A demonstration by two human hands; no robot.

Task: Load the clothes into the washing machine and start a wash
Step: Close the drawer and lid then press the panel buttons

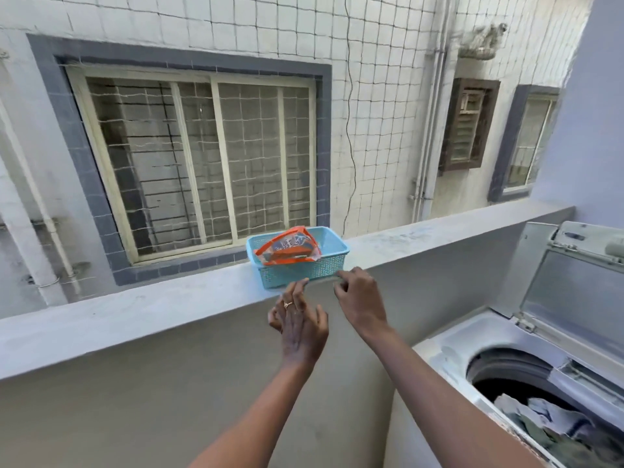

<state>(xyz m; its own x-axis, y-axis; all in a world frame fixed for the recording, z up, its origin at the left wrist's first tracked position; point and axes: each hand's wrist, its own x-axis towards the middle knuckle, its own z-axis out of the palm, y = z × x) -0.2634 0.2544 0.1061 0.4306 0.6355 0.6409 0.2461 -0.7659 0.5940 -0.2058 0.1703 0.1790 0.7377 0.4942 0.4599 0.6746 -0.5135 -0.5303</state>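
Across the gap, on the left, one large window [196, 163] with a cream frame and a grey tiled border sits in a white tiled wall, seen through a net of thin cord. One grey ledge [135, 298] runs from the lower left up to the right, capping a low plain wall.

One blue plastic basket [304, 271] with perforated sides stands on the ledge, near its middle. In it lies one orange and white packet [290, 246], tilted, its top corner rising above the basket rim.

Two bare hands reach up towards the basket. The left hand [300, 325] is open, fingers spread and nearly straight, holding nothing; its fingertips are just below the basket's near edge, and it wears one ring [287, 305]. The right hand [358, 298] is just beside the basket's near right corner, its fingers loosely bent and gripping nothing; its forefinger points at that corner, and whether it touches cannot be told.

Further right on the far wall a bundle of pale pipes [432, 130] runs down, then come one brown slatted vent [467, 126] and a second, smaller grey-bordered window [530, 143].

At the lower right stands one white top-loading washing machine [449, 352], well apart from the basket. Its lid [574, 292] is raised. The clothes [547, 423] lie in the drum, a heap of white and dark green pieces too tangled to count
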